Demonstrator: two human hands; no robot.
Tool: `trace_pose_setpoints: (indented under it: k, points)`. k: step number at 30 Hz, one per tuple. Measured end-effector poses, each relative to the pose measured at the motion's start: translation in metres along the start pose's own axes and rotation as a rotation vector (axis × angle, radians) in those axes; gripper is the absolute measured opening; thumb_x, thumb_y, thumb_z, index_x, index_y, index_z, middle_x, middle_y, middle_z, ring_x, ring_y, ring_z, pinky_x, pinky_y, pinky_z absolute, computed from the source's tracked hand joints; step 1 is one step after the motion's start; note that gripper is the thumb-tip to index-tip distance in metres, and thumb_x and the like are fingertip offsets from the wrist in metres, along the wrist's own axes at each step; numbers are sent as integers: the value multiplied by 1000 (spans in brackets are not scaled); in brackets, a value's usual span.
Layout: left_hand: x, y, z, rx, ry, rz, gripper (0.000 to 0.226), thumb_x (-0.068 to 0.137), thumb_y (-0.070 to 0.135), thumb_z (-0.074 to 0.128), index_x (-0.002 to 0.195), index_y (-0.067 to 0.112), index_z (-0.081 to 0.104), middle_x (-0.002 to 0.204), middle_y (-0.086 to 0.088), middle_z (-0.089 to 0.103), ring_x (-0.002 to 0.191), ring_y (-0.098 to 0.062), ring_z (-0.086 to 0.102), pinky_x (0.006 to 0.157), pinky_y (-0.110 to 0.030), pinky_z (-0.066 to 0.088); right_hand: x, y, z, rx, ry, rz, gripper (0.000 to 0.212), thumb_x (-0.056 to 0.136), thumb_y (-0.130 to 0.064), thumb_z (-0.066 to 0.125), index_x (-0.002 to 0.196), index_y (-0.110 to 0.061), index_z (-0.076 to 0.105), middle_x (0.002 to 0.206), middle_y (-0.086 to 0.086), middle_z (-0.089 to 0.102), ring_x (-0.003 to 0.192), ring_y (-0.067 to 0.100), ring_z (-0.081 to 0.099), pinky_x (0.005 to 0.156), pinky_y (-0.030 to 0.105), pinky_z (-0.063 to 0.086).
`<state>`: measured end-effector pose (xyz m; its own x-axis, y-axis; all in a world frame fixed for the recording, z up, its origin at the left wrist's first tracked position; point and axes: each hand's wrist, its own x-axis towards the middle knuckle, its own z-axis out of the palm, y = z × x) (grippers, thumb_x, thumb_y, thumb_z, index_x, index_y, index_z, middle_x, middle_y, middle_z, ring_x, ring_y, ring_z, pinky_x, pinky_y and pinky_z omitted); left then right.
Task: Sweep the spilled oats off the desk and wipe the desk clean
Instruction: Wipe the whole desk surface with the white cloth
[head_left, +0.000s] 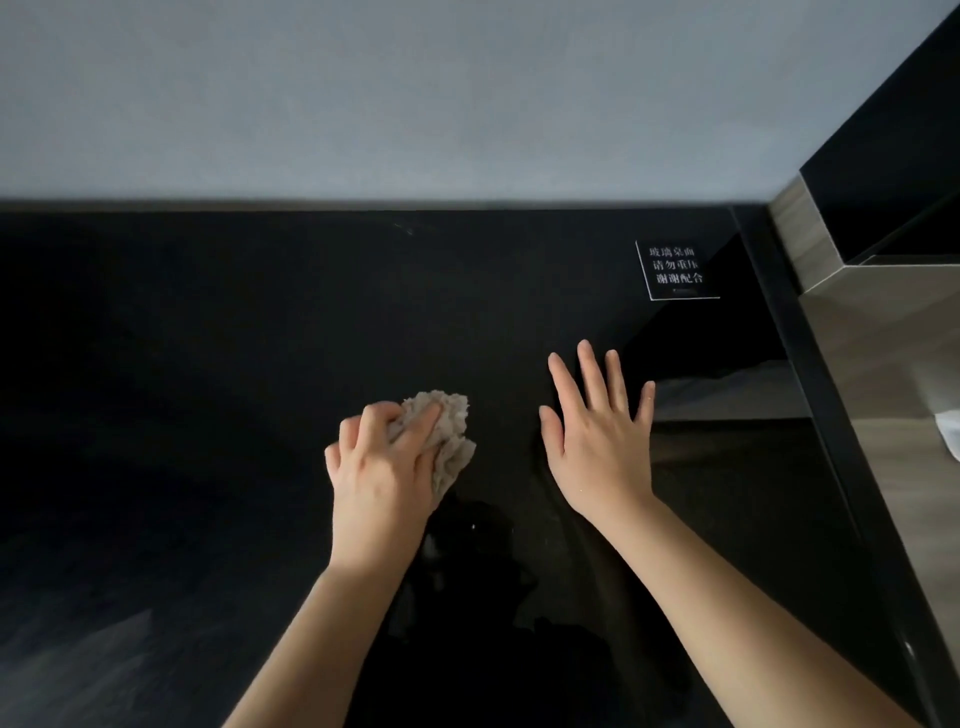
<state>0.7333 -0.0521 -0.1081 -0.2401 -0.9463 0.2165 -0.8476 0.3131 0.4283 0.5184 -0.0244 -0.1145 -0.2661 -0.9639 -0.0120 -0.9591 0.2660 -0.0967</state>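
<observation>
A person's two bare forearms reach in from the bottom edge over a glossy black desk (208, 338). The left hand (382, 467) grips a crumpled beige cloth (452, 421). Its fingers (415, 431) are curled over the top of the wad and bunch it against the palm, and the cloth bulges out past the fingertips on the far and right sides. The cloth is low on the desk near its middle, though I cannot tell whether it presses on the glass or sits just above it. Just to its right, apart from the cloth, the right hand (597, 441) is held palm down over the desk, its fingers (592, 374) straight and spread and holding nothing. Whether the palm touches the surface is unclear. The glass in front of the wrists shows dark reflections and one tiny pale speck. Near the far right corner of the desk is a small black label with white Chinese characters (675, 270). A plain grey wall (415, 93) rises behind the desk, and a wood-grain cabinet (883, 338) stands along its right edge, with something white (948, 428) cut off by the frame.
</observation>
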Motion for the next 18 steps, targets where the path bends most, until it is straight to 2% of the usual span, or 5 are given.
trace_pose_setpoints:
  k: [6,8,11,13,18]
  points:
    - [115,2,21,20,24,-259,28,90,23,58,117,26,65,114,-9,50,100,-32,45,81,-44,35,53,7,-17,152,104,-17,49,96,-37,40,143,-21,40,153,10,35,145,31,26,113,62,19]
    - [111,25,29,5,14,-162,22,88,26,61,109,27,66,110,-7,51,96,-31,47,76,-41,36,87,10,-17,180,108,4,49,98,-36,39,145,-22,37,156,10,30,147,31,19,115,61,15]
    - [66,49,34,-46,-63,112,30,90,34,53,117,30,65,109,-1,50,93,-21,46,74,-33,36,136,5,-11,183,23,16,51,101,-36,35,150,-23,28,161,9,19,150,30,7,118,59,7]
    - [70,34,32,-33,-50,157,34,90,34,47,119,29,65,108,-1,51,92,-21,46,72,-33,37,153,3,-4,117,-5,-2,52,101,-38,30,151,-24,25,162,7,15,150,29,5,118,60,6]
    - [167,7,39,31,41,-215,30,88,18,62,117,25,66,109,-10,51,94,-32,47,77,-42,38,152,3,1,93,65,-17,51,100,-39,32,148,-23,33,160,7,24,149,30,14,116,62,12]
